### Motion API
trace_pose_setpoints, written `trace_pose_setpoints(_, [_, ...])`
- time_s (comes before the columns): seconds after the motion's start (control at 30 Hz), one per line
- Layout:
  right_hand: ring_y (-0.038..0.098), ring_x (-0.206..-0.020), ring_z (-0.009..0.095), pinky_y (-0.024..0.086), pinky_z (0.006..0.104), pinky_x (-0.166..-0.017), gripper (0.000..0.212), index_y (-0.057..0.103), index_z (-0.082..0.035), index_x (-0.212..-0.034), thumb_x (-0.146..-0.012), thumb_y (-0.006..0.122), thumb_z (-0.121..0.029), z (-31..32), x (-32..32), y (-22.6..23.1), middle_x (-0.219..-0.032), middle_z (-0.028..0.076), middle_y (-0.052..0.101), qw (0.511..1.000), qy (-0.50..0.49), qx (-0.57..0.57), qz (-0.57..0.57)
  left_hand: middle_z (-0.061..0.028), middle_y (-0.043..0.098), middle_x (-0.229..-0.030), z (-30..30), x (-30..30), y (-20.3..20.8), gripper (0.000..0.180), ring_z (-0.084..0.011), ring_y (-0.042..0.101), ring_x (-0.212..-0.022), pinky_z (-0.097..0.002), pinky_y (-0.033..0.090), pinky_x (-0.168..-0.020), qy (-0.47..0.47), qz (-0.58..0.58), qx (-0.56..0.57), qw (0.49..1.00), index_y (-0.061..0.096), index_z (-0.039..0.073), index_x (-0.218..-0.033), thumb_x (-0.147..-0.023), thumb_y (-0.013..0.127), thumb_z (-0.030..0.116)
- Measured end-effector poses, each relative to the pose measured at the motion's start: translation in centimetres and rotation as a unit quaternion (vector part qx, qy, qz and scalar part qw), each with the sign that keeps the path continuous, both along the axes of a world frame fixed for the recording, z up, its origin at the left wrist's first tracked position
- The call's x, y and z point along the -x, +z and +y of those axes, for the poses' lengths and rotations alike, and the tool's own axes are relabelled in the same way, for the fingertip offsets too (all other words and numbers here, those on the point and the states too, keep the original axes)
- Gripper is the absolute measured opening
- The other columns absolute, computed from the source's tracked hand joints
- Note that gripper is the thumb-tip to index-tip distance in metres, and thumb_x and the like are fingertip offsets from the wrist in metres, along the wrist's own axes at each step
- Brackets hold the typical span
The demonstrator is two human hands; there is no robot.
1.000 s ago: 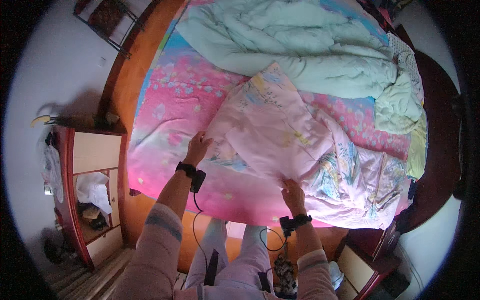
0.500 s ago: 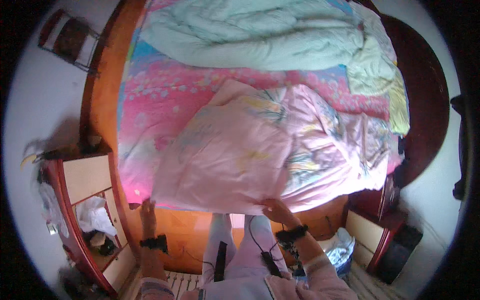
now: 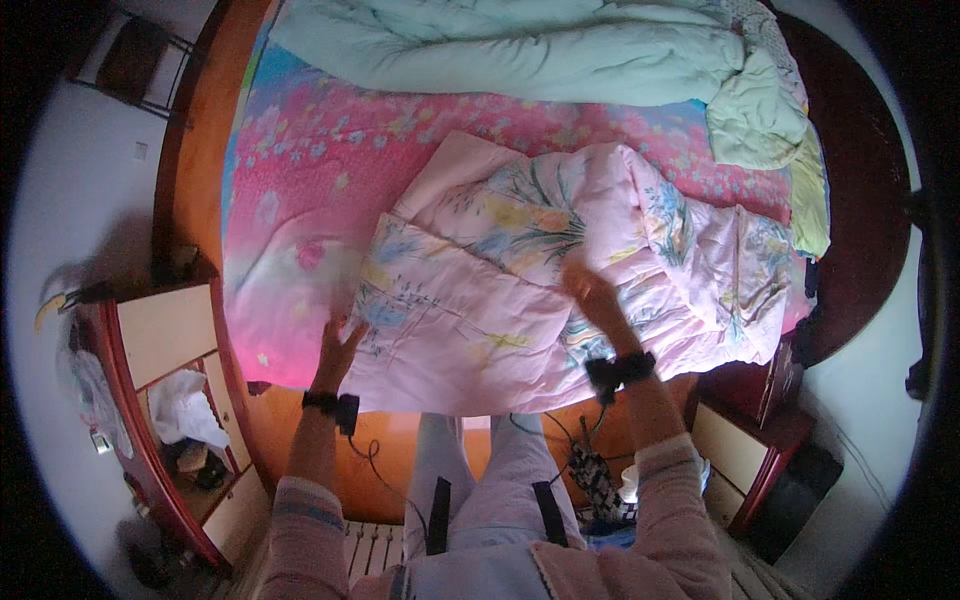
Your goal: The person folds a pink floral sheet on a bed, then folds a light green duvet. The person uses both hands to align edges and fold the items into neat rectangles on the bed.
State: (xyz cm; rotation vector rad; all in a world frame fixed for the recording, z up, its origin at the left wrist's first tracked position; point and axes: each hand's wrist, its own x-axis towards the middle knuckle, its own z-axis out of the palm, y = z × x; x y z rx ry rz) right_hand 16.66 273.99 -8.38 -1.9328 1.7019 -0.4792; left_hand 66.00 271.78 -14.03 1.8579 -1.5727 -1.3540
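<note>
- Pink floral quilt (image 3: 500, 310): lies rumpled and partly doubled over on the bed (image 3: 290, 190), toward the right end, with its near side reaching the bed's near edge. Risk: the quilt could slide off that edge. Likely cause: a pull toward the person. Friction could also drag the printed sheet (image 3: 300, 245) into wrinkles.
- Mint-green comforter (image 3: 520, 55): lies along the bed's far edge, apart from the quilt across a strip of sheet. Risk: low; the two could overlap if the quilt is thrown too far.
- Upper flap (image 3: 450, 330) of the quilt: covers the quilt's left part; a lower layer shows beyond it. Risk: skewed or bunched layers. Likely cause: uneven tension between the two sides.
- Left hand (image 3: 338, 352): at the quilt's left side, close to the bed's near edge; fingers spread, no fabric seen pinched. Contact cannot be confirmed. Risk: an unsecured side could ride up.
- Right hand (image 3: 597, 297): over the middle of the quilt; blurred, so finger closure and contact cannot be determined. Risk: a missed grasp.
- Right wrist unit (image 3: 603, 380): sits over the quilt's near part. Risk: snagging a loose fold during a low sweep.
</note>
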Motion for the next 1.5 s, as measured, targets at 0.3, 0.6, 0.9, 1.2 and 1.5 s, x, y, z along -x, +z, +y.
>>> trace_pose_setpoints(0.3, [0.045, -0.116, 0.033, 0.039, 0.0481, -0.093, 0.059, 0.044, -0.012, -0.127, -0.075, 0.068, -0.03, -16.0, 6.4, 1.9, -0.129, 0.015, 0.045, 0.912, -0.076, 0.229, 0.332, -0.015, 0.061, -0.107, -3.9, 3.2, 1.2, 0.05, -0.0288, 0.058, -0.095, -0.0395, 0.047, -0.081, -0.061, -0.049, 0.004, 0.997, 0.052, -0.001, -0.117, -0.08, 0.068, 0.028])
trace_pose_setpoints(0.6, [0.06, -0.084, 0.036, 0.045, 0.0515, -0.074, 0.018, 0.06, -0.005, -0.093, -0.084, 0.05, -0.017, -9.4, 5.2, 0.6, -0.087, 0.019, 0.063, 0.975, 0.023, 0.135, 0.174, -0.0212, 0.063, -0.101, -1.2, -0.5, 1.1, 0.052, -0.0321, 0.059, -0.098, -0.0396, 0.045, -0.085, 0.052, -0.22, -0.127, 0.966, 0.056, -0.003, -0.113, -0.08, 0.064, 0.037])
trace_pose_setpoints(0.9, [0.058, -0.074, 0.033, 0.047, 0.0446, -0.063, 0.011, 0.056, -0.005, -0.085, -0.083, 0.052, -0.014, -11.6, 7.9, -1.4, -0.078, 0.014, 0.056, 0.976, 0.029, 0.142, 0.16, -0.0108, 0.058, -0.098, -5.2, -0.4, -0.4, 0.039, -0.0203, 0.053, -0.089, -0.0337, 0.044, -0.079, 0.067, -0.02, -0.088, 0.994, 0.051, -0.003, -0.111, -0.083, 0.064, 0.02])
trace_pose_setpoints(1.2, [0.059, -0.096, 0.036, 0.046, 0.047, -0.081, 0.027, 0.061, -0.007, -0.104, -0.083, 0.055, -0.021, -16.7, 3.3, -9.7, -0.102, 0.017, 0.062, 0.979, -0.007, -0.205, -0.015, -0.0073, 0.061, -0.086, -5.1, 2.5, 2.4, 0.028, -0.0174, 0.055, -0.078, -0.0311, 0.045, -0.071, 0.07, 0.06, -0.066, 0.994, 0.057, 0.0, -0.102, -0.087, 0.057, 0.025])
trace_pose_setpoints(1.5, [0.062, -0.082, 0.037, 0.051, 0.0456, -0.069, 0.025, 0.057, -0.005, -0.105, -0.085, 0.05, -0.017, -21.0, -0.2, 2.9, -0.092, 0.019, 0.063, 0.97, -0.126, 0.091, 0.189, -0.0061, 0.058, -0.076, -6.6, 0.3, 2.4, 0.02, -0.0157, 0.055, -0.072, -0.0307, 0.045, -0.066, 0.141, 0.07, 0.006, 0.988, 0.057, 0.002, -0.091, -0.088, 0.055, 0.022])
